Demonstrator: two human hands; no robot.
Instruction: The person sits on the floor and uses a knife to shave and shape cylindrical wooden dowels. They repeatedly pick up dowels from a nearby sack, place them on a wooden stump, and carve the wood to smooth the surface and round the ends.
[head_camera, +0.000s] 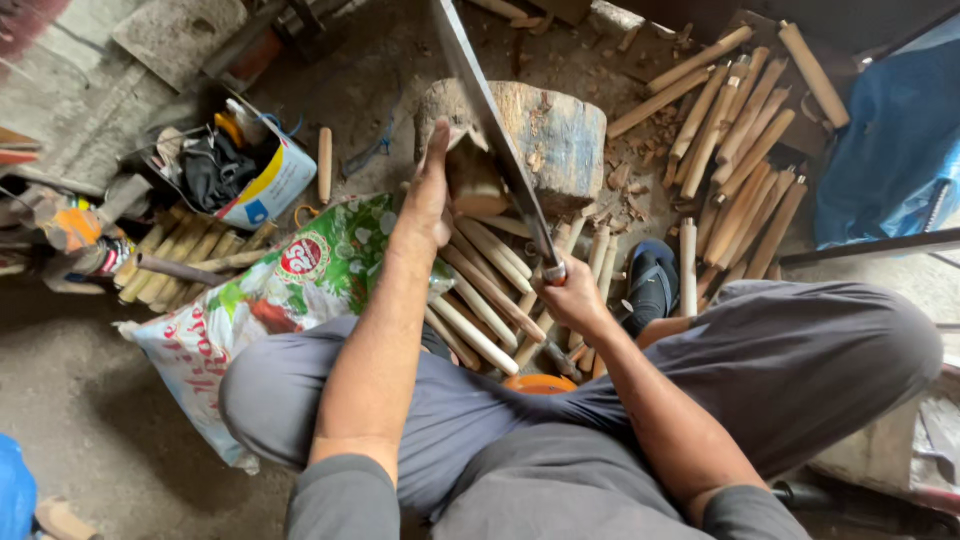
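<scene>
My left hand (430, 185) grips a chunk of pale wood (473, 180) and holds it upright against the round log chopping block (555, 135). My right hand (572, 297) is closed on the handle of a long flat blade (490, 130), which slants up and away over the wood piece. The blade's edge lies against the top of the wood. Below both hands several peeled wooden sticks (485, 300) lie between my knees.
A heap of trimmed wooden sticks (740, 150) lies at the right, more sticks (185, 255) at the left. A printed plastic sack (270, 300) rests by my left knee, an open box of odds and ends (240, 165) behind it. Blue tarp (895, 130) at far right.
</scene>
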